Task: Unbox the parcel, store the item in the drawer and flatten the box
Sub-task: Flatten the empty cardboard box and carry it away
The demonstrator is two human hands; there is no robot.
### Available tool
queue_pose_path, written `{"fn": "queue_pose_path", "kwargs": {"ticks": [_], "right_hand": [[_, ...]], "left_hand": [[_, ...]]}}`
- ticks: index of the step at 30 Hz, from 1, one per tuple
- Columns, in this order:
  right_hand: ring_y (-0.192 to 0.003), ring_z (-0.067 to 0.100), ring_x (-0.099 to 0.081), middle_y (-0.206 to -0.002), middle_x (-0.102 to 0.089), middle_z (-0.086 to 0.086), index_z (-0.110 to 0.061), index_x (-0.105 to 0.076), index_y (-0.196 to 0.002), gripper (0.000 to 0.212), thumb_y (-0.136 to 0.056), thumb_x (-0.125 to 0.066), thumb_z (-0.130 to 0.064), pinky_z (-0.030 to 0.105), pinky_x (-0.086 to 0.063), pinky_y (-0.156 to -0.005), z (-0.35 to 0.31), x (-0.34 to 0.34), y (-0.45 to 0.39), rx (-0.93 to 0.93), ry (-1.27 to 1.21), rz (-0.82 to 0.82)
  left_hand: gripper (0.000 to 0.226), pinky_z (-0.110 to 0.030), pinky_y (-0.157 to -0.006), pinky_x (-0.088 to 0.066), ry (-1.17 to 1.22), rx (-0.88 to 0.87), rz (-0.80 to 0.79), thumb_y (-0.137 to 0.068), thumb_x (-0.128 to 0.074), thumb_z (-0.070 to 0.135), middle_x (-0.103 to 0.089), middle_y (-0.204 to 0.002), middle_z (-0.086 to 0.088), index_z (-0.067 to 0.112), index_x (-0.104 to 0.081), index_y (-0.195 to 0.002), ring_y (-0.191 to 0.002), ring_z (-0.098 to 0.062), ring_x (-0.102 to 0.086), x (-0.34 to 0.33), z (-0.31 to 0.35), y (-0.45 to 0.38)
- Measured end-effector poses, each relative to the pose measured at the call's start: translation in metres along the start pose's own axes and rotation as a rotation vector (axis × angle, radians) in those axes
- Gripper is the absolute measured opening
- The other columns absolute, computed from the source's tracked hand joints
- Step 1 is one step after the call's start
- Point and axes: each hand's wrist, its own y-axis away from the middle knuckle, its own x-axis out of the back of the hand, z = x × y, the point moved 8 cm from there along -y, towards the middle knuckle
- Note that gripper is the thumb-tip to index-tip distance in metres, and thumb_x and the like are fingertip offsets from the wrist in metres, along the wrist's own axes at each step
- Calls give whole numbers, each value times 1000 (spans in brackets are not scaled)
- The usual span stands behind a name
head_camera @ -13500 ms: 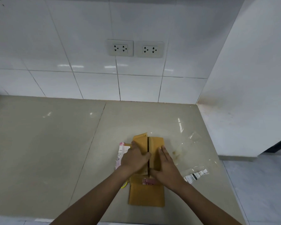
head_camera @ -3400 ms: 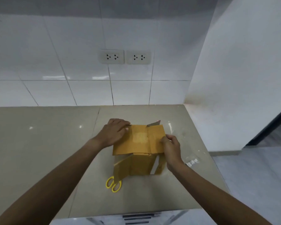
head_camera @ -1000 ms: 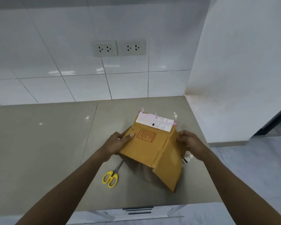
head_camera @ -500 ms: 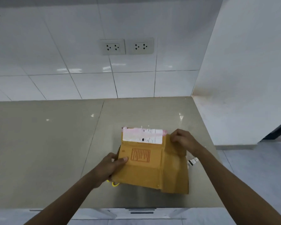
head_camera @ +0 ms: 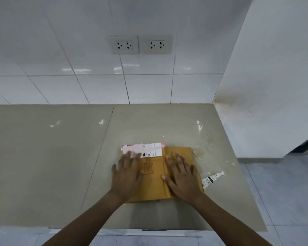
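- Box [head_camera: 156, 174] collapsed flat on counter [head_camera: 60, 157], near front edge, shipping label [head_camera: 144, 151] up.
- Left hand [head_camera: 127, 176] and right hand [head_camera: 182, 178] palm-down on cardboard, fingers spread, clamped on nothing.
- Flattening seemingly near done; item unseen, storing unconfirmed.

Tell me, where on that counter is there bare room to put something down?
The left slab of the counter, left of the box, and the strip behind it by the wall. Crowded: right of the box, with plastic wrap and label.
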Motion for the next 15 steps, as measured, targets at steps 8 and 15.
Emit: {"fn": "queue_pose_path", "kwargs": {"ticks": [8, 15], "right_hand": [[-127, 32, -47, -142, -48, 6, -34, -49, -131, 65, -85, -28, -73, 61, -36, -94, -7, -16, -10, 33, 168, -80], [-146, 24, -21, -158, -24, -1, -35, -29, -148, 64, -93, -19, -68, 67, -12, -108, -7, -36, -19, 173, 189, -110]], "left_hand": [[91, -76, -102, 0, -101, -4, -305, -60, 8, 90, 22, -160, -5, 53, 16, -143, -145, -39, 19, -70, 8, -23], [85, -81, -92, -22, -187, -76, -221, -77, -19, 88, -22, -158, -15, 43, -22, -149, -143, -44, -21, -78, 4, -26]]}}
